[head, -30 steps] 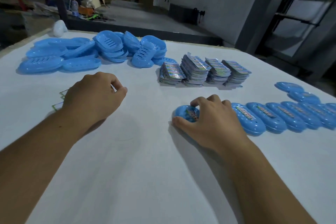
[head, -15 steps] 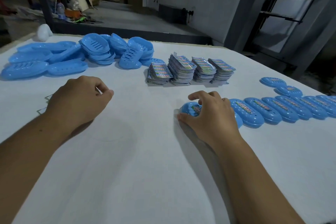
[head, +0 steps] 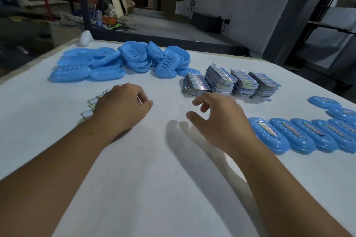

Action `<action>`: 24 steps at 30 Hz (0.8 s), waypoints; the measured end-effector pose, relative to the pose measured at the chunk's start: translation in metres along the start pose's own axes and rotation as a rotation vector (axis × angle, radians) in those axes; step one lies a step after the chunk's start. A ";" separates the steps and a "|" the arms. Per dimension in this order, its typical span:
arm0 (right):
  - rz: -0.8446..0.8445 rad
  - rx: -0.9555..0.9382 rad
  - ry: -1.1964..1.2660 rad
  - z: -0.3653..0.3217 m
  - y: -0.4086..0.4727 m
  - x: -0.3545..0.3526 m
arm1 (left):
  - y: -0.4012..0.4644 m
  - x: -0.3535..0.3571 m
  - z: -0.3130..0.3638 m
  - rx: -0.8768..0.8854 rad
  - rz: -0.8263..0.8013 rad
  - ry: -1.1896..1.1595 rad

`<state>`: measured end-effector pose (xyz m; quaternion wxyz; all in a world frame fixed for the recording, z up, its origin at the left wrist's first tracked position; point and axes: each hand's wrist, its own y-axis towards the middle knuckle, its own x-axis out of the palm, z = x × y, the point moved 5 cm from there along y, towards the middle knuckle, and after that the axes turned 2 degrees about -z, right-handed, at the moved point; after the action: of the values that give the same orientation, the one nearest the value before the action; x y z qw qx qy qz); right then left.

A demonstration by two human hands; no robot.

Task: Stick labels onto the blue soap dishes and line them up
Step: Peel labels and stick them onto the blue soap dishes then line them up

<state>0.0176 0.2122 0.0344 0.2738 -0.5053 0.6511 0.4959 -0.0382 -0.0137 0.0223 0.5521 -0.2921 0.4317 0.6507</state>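
Observation:
A heap of unlabelled blue soap dishes lies at the far left of the white table. Stacks of colourful labels sit mid-table. A row of labelled blue soap dishes runs along the right, and its leftmost dish lies just right of my right hand. My right hand hovers above the table, fingers spread and loose, holding nothing. My left hand rests curled on the table over clear backing films and pinches a thin pale strip of film between thumb and fingers.
A small white object stands at the table's far left corner. Two more labelled dishes lie apart at the far right. Beyond the table's far edge is a dim workshop floor with clutter and a grey wall.
My right hand let go of the labelled dish at the left end of the row and lifted off it with fingers spread. My left hand stayed curled in place.

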 end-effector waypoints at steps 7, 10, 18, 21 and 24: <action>-0.186 -0.051 0.034 -0.036 0.044 0.039 | 0.004 0.002 -0.003 0.018 0.014 -0.007; -0.216 -0.043 0.026 -0.038 0.054 0.056 | 0.006 0.003 -0.007 0.018 0.029 -0.017; -0.190 -0.096 0.083 -0.031 0.051 0.078 | 0.007 0.007 -0.013 0.007 0.019 -0.060; -0.187 -0.114 0.070 -0.029 0.053 0.080 | 0.007 0.008 -0.013 0.006 0.013 -0.058; -0.180 -0.126 0.070 -0.029 0.053 0.081 | 0.007 0.007 -0.013 -0.008 0.012 -0.049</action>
<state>-0.0556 0.1542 -0.0054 0.2619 -0.5948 0.5798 0.4913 -0.0478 -0.0219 0.0119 0.5575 -0.2759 0.4173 0.6626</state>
